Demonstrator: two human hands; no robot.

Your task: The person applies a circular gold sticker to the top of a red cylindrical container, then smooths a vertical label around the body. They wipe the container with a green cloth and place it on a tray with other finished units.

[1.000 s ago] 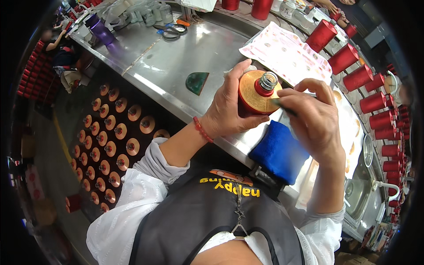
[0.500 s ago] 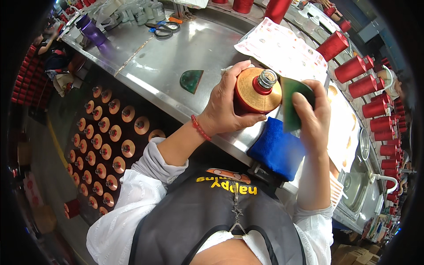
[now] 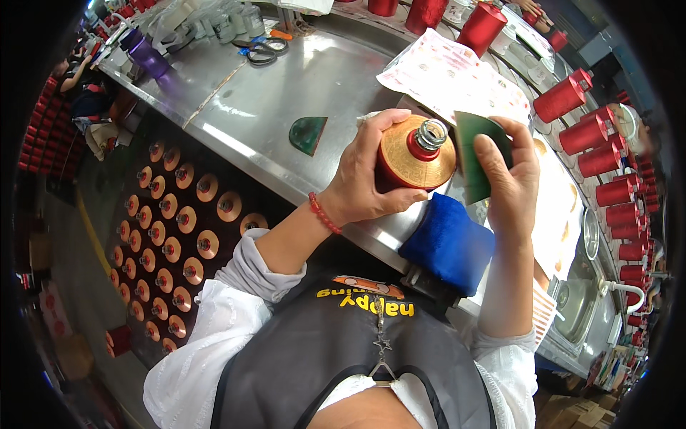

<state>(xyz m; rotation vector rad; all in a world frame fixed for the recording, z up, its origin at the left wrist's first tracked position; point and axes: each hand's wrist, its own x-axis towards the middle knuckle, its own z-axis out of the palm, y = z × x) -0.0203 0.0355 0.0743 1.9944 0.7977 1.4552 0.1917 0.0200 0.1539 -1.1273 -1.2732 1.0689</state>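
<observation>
My left hand [image 3: 364, 171] is wrapped round a red bottle [image 3: 418, 156] with a gold shoulder and a bare glass neck, tilted toward me. In my right hand [image 3: 511, 168] is a flat green scraper [image 3: 473, 154], pinched between thumb and fingers and held upright beside the bottle's right side. Whether its edge touches the bottle I cannot tell. Another green scraper [image 3: 308, 136], rounded on one side, lies on the metal table [image 3: 243, 136] left of the bottle. Below the bottle sits a blue cloth pad [image 3: 449, 243] at the table's near edge.
Red bottles [image 3: 564, 96] line a curved conveyor at the right. Many gold-topped bottles [image 3: 187, 219] stand at lower left. Scissors [image 3: 266, 51] and a purple bottle [image 3: 146, 56] lie toward the back. Printed sheets [image 3: 457, 75] cover the far side; a sink [image 3: 575, 307] is at right.
The green scraper in my right hand has shifted slightly and its face is turned more toward me. The held bottle tilts slightly differently. Bottles on the conveyor have moved along.
</observation>
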